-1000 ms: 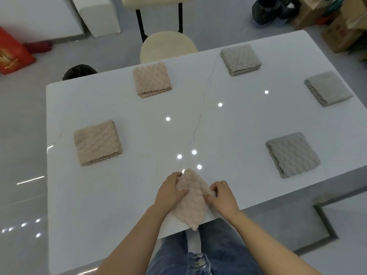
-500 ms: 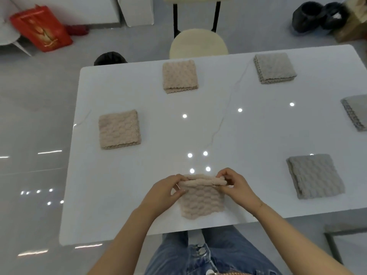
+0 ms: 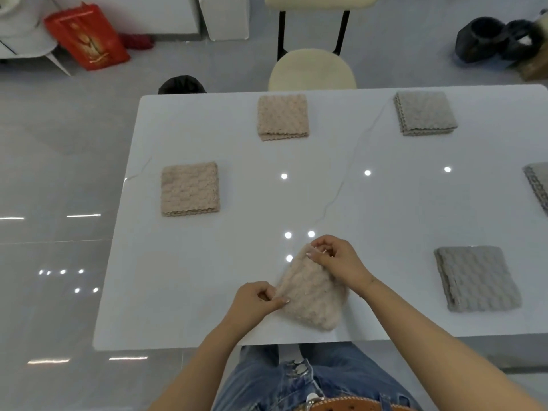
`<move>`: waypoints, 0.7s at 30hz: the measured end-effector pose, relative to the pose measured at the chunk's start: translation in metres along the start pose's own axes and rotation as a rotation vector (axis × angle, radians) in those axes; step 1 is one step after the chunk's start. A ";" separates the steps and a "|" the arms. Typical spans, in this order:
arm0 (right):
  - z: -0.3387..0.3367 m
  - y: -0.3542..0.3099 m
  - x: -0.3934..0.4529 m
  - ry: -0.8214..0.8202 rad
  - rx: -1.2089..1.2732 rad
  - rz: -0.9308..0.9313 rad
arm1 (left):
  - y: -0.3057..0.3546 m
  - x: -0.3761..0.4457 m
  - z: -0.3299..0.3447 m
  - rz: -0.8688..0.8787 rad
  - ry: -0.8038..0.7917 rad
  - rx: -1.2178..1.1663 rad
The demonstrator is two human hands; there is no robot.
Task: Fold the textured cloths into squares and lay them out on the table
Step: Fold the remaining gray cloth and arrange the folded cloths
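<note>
A folded beige textured cloth (image 3: 308, 295) sits tilted near the front edge of the white table (image 3: 207, 277). My left hand (image 3: 255, 304) pinches its left corner. My right hand (image 3: 335, 259) pinches its far corner. Two folded beige squares lie flat: one at the left (image 3: 189, 189), one at the far middle (image 3: 283, 117). Folded grey squares lie at the far right (image 3: 424, 112), at the near right (image 3: 477, 278) and, cut off, at the right edge (image 3: 538, 185).
A cream chair (image 3: 311, 69) stands behind the table's far edge. On the floor are a red bag (image 3: 86, 37) at far left, a dark round object (image 3: 182, 84) by the table corner, and black pots (image 3: 483, 40) at far right.
The cloth has turned from square-on to tilted. My left hand moved down to its near-left corner and my right hand stayed at its far corner. The camera view shifted left.
</note>
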State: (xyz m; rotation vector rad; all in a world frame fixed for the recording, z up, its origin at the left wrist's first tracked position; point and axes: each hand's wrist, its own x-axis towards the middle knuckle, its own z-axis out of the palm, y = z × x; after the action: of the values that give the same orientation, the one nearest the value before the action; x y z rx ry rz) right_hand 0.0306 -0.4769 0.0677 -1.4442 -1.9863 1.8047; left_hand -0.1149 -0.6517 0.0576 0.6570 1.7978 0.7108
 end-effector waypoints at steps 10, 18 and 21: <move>0.040 -0.003 0.035 -0.090 -0.273 -0.044 | -0.025 -0.010 0.038 -0.297 0.116 -0.119; -0.002 0.043 -0.023 0.245 0.026 0.287 | -0.004 0.010 0.022 -0.321 0.187 -0.236; 0.009 0.053 -0.036 0.141 0.219 0.434 | 0.003 0.020 0.021 -0.322 0.096 -0.375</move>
State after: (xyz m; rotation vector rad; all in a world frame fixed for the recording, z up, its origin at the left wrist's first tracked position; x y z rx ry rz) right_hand 0.0744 -0.5151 0.0393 -1.9732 -1.4348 1.9298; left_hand -0.1007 -0.6323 0.0413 0.0820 1.7391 0.8376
